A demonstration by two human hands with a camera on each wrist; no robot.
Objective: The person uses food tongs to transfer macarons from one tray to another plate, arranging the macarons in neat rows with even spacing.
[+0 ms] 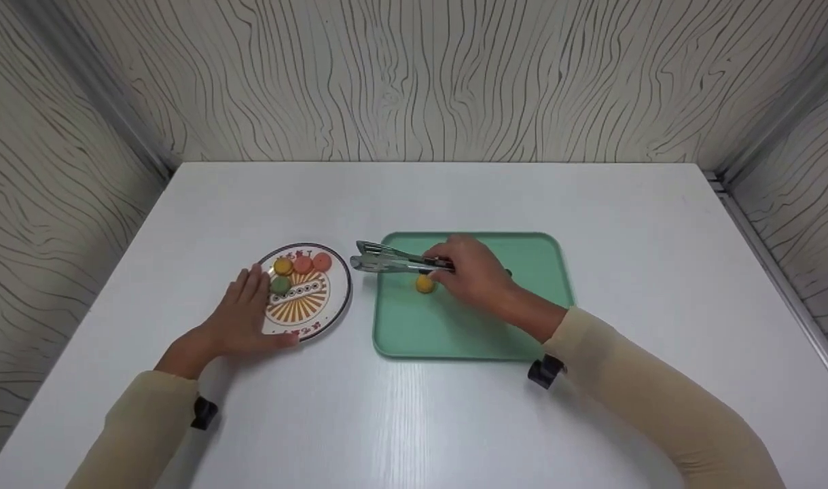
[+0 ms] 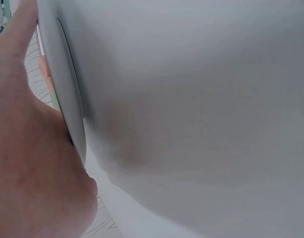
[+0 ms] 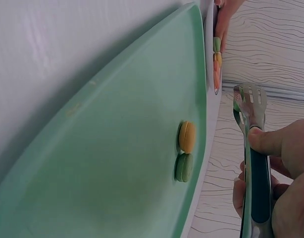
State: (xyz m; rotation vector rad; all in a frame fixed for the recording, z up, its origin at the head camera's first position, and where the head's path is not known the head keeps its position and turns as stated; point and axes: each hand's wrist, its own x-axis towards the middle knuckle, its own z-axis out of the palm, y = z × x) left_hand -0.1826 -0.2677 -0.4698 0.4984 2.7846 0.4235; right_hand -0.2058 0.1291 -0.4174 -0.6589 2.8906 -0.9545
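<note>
Left hand (image 1: 245,316), fingers extended, touches a round white dark-rimmed plate (image 1: 336,299) bearing four round macarons (image 1: 283,266): yellow, green, two coral. Silver metal tongs (image 1: 393,264), grasped in the right hand (image 1: 475,272), point leftward above a rectangular green tray (image 1: 414,333); on it, a round yellow macaron (image 3: 187,137) beside a round green macaron (image 3: 184,167).

On the table (image 1: 400,421), the plate (image 1: 337,295) lies left of the tray (image 1: 447,333), a gap between them. Toward the plate's far rim sit three macarons (image 1: 303,264) in a row, with a fourth macaron (image 1: 280,285) just before the leftmost. The left hand (image 1: 244,316) rests along the plate's left rim. Two macarons (image 3: 187,137) lie side by side on the tray, near its far edge — left of centre. The right hand (image 1: 478,275) holds tongs (image 1: 394,263) above the tray — tips beyond its left edge, near the plate.
</note>
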